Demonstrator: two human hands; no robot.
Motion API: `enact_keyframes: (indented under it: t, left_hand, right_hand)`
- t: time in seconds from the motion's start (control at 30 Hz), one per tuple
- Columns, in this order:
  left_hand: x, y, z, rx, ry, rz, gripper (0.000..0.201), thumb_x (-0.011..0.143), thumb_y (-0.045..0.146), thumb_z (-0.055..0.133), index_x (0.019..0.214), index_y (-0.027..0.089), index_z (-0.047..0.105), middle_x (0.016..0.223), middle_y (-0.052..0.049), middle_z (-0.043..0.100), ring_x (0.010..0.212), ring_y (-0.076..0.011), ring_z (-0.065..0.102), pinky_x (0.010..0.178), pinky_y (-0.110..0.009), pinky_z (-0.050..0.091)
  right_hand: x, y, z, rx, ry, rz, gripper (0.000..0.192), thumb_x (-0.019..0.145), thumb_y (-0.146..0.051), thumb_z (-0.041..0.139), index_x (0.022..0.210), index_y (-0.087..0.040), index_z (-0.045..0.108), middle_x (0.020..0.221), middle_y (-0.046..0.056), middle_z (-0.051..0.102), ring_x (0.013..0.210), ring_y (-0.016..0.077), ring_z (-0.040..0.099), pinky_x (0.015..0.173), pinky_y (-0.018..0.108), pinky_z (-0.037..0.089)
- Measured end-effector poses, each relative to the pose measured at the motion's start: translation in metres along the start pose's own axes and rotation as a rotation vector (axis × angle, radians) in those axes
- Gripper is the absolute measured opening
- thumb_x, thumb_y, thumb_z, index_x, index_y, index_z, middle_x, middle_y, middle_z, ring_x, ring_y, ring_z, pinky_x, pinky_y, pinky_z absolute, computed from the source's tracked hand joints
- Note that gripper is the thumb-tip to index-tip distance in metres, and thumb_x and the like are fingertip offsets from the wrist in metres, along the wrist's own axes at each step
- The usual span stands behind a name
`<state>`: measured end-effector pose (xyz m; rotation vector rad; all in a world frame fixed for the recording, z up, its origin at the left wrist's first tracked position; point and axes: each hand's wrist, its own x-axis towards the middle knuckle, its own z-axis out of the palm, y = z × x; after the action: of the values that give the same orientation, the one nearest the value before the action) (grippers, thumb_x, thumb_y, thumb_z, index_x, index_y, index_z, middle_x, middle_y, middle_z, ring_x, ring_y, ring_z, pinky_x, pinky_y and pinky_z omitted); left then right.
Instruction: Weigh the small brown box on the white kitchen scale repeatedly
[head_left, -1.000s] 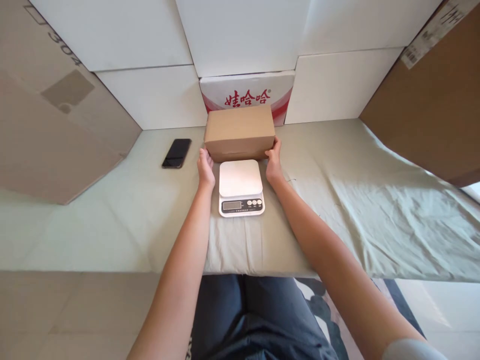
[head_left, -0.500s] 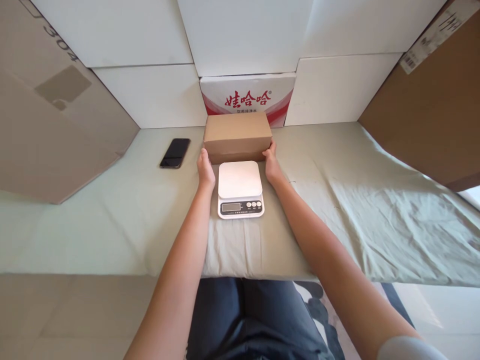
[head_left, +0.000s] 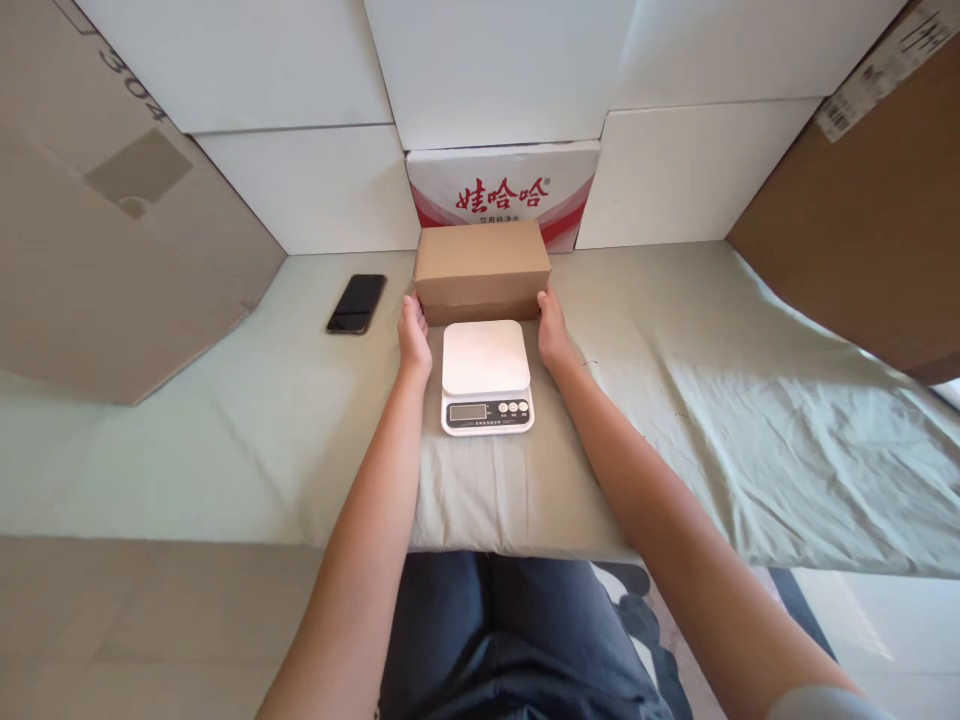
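A closed brown cardboard box (head_left: 481, 270) rests on the cloth, just behind a white digital kitchen scale (head_left: 486, 358). My left hand (head_left: 415, 335) is at the box's lower left corner, thumb up and just outside the edge. On the other side, my right hand (head_left: 553, 328) is at the lower right corner, its thumb tip by the front edge. Both hands look loosened, with fingers partly hidden along the box's sides; whether they still touch it is hard to tell. Nothing lies on the scale's platform, and its display (head_left: 468, 412) looks blank.
A black smartphone (head_left: 357, 304) lies left of the box on the green cloth (head_left: 225, 440). Large cardboard cartons flank the table at left (head_left: 150, 270) and right (head_left: 862, 230). A white carton with red lettering (head_left: 502, 185) and white panels (head_left: 315, 190) stand at the back.
Both hands have eased slightly outward from the box, and the right thumb has slid from its front face to the edge. The box stays put; the view has shifted a little.
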<state>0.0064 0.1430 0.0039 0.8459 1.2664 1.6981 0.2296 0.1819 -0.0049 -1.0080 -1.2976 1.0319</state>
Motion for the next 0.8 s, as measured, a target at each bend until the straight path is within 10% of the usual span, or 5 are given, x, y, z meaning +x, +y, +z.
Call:
enact_keyframes:
  t: [0.43,0.63,0.8]
  left_hand:
    - [-0.01,0.023,0.002,0.018,-0.04,0.201,0.089,0.095,0.08,0.047,0.154,0.015,0.058,0.168,-0.017,0.052,0.162,-0.0272,0.043,0.135,-0.039,0.028]
    - [-0.079,0.058,-0.025,0.086,-0.102,0.311,0.084,0.09,0.081,0.058,0.148,0.021,0.067,0.163,-0.013,0.059,0.164,-0.034,0.037,0.136,-0.047,0.028]
    - [-0.135,0.042,-0.051,0.137,-0.023,0.247,0.083,0.088,0.082,0.058,0.148,0.025,0.067,0.163,-0.013,0.059,0.162,-0.0358,0.04,0.135,-0.051,0.029]
  right_hand:
    - [-0.004,-0.031,-0.001,0.025,-0.011,-0.13,0.066,0.095,-0.056,0.047,0.155,-0.028,0.048,0.172,0.002,0.048,0.165,0.0252,0.036,0.143,0.049,0.022]
    - [-0.068,-0.068,-0.016,-0.027,-0.129,-0.236,0.059,0.102,-0.057,0.048,0.157,-0.035,0.044,0.173,0.001,0.046,0.166,0.0261,0.035,0.142,0.05,0.026]
    - [-0.124,-0.067,-0.027,-0.052,-0.187,-0.219,0.061,0.104,-0.06,0.046,0.161,-0.038,0.039,0.174,0.002,0.044,0.164,0.0261,0.039,0.139,0.052,0.033]
